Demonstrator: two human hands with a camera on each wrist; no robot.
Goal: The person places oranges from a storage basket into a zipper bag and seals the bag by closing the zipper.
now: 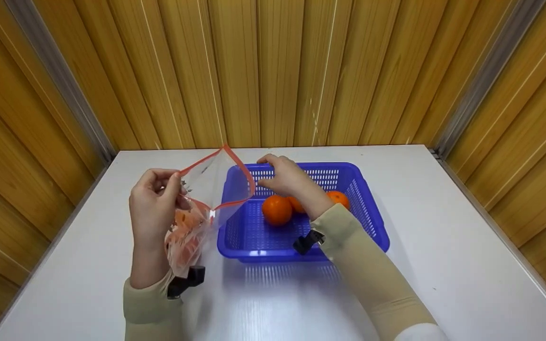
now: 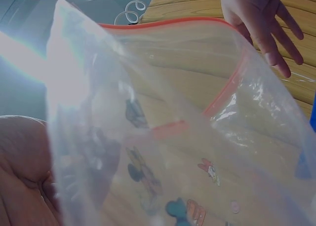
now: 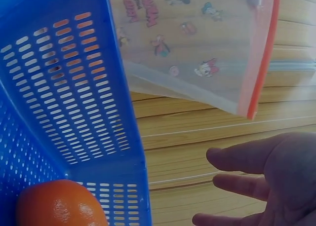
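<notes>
The left hand [image 1: 153, 208] pinches a transparent plastic bag with red zip edge [image 1: 216, 182], its mouth open, at the left side of a blue perforated plastic basket [image 1: 263, 255]. Above round orange fruits [image 1: 277, 210] inside it, the right hand [image 1: 288, 179] has released fingers.

You face a wood-grained wall [image 1: 277, 71] at twelve o'clock, grey posts [image 1: 64, 76] at ten and two, white table [image 1: 453, 246] toward six (your left wrist view adds a coiled cable [image 2: 127, 11] near twelve).
</notes>
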